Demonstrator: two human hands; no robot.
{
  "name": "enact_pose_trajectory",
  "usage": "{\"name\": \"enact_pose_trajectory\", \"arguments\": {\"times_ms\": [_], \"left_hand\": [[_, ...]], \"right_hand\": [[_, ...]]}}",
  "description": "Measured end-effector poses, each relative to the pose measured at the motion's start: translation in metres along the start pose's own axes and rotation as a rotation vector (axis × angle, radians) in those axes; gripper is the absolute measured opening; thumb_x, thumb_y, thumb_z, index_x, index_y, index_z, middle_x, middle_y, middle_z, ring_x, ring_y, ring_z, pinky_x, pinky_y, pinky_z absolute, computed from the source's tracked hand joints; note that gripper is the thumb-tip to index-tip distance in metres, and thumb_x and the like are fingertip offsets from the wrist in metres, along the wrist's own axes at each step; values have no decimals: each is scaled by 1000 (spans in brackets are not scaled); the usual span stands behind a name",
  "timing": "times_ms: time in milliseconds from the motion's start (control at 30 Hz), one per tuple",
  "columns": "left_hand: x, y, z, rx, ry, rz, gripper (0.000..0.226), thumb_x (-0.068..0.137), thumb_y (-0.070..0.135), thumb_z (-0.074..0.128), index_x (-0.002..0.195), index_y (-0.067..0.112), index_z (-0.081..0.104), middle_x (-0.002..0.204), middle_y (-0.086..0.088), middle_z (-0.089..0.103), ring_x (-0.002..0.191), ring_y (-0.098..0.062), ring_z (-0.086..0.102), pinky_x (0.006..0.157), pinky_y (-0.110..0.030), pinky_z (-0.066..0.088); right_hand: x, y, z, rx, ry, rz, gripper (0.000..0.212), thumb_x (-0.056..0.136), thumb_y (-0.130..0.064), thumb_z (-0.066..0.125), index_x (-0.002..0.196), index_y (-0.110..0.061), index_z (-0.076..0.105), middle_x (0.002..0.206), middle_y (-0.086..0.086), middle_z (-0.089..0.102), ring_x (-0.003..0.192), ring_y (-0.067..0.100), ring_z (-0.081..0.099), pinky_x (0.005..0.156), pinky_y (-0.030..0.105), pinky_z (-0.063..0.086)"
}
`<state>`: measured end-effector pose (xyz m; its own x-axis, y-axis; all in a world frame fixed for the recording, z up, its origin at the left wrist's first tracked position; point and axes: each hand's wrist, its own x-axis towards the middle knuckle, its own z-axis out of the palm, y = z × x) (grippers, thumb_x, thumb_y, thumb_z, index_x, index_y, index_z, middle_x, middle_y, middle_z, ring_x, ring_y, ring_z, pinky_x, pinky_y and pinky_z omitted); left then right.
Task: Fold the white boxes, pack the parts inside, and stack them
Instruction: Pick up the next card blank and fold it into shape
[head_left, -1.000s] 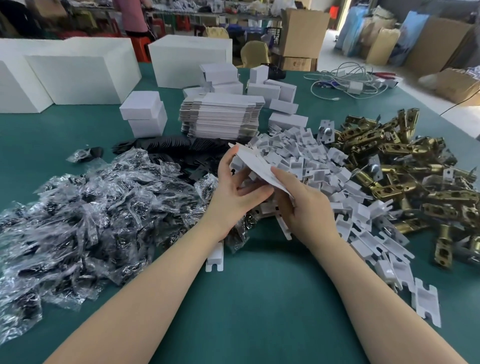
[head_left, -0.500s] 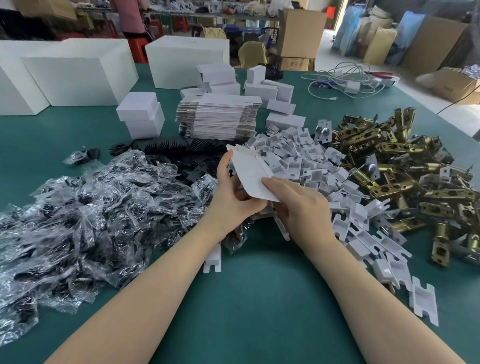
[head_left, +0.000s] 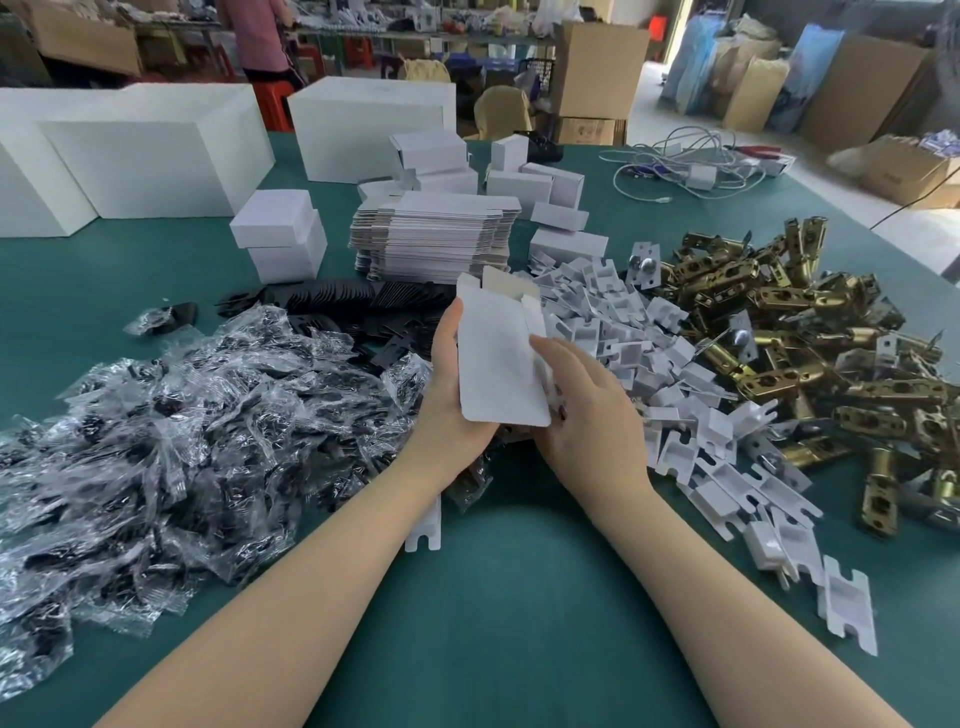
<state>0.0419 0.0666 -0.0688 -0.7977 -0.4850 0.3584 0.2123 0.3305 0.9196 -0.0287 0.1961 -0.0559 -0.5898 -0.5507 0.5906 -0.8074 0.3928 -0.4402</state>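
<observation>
Green table (head_left: 493, 597): both hands (head_left: 524, 410) (fingers curled) around flat box (head_left: 498, 364)

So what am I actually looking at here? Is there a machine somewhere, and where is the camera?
No machine: a person works with two bare hands, and the one camera sits on their head, looking forward and down, so both forearms reach in from below. The left hand and right hand together hold a flat white box blank, not yet folded into shape. On the green table lie the supplies: clear bags of black parts on the left, a stack of unfolded blanks behind, white plastic inserts in the middle, and brass latches on the right. A few folded small boxes stand further back.
</observation>
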Motion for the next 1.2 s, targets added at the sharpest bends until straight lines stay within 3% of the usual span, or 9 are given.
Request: {"name": "enact_pose_trajectory", "arguments": {"times_ms": [100,200,367,467,600,800,967,1100,1200], "left_hand": [[-2,2,2,3,-13,22,88,84,40,64,154,22,12,151,17,28,131,10,37,102,-11,36],[-1,2,2,-61,38,-8,75,92,31,56,156,18,18,157,8,25,135,9,35,104,-14,37],[-2,4,1,-42,33,-21,68,95,26,53,154,17,23,151,21,32,132,7,38,102,-15,40],[-3,2,1,24,-10,-21,72,96,19,58,155,16,15,132,30,40,113,17,47,93,-8,41],[-3,2,1,117,-44,14,86,96,20,61,156,20,-1,133,33,33,110,29,40,88,3,33],[-1,0,3,187,-110,4,88,98,23,60,157,37,-4,125,55,36,114,24,44,88,-3,40],[0,7,8,226,-155,40,81,100,27,57,154,48,0,128,23,53,113,8,54,90,-15,48],[2,8,10,154,-206,44,95,91,21,69,155,45,3,128,-2,51,101,-16,63,82,-33,57],[0,8,0,-39,-319,-4,117,72,30,86,153,47,4,142,5,48,119,-16,60,93,-35,54]], "right_hand": [[2,6,4,-13,-25,90,51,91,-9,60,140,-18,52,127,10,60,118,31,51,90,38,42],[2,4,4,-9,-8,71,45,88,-6,62,133,-13,59,113,13,64,106,35,55,84,37,41],[2,5,7,-45,-41,139,50,91,-14,58,140,-16,51,118,12,63,110,33,53,84,37,40],[2,5,4,-23,-60,157,55,90,-15,60,143,-16,46,120,12,63,112,33,55,84,40,43],[0,5,3,-3,-77,170,68,85,-12,64,148,-22,40,113,8,63,105,31,55,79,38,44],[-2,9,-1,204,-1,186,75,81,-11,74,148,-22,42,101,4,68,91,25,63,78,39,52],[-2,15,0,350,94,150,68,78,-12,76,141,-19,51,103,-11,59,88,7,58,71,13,45],[-2,12,0,568,165,144,48,80,-25,67,127,-27,57,115,-23,56,101,-9,55,80,11,48],[2,12,-4,658,149,192,39,81,-31,65,118,-39,57,111,-36,57,104,-12,55,82,12,48]]}}
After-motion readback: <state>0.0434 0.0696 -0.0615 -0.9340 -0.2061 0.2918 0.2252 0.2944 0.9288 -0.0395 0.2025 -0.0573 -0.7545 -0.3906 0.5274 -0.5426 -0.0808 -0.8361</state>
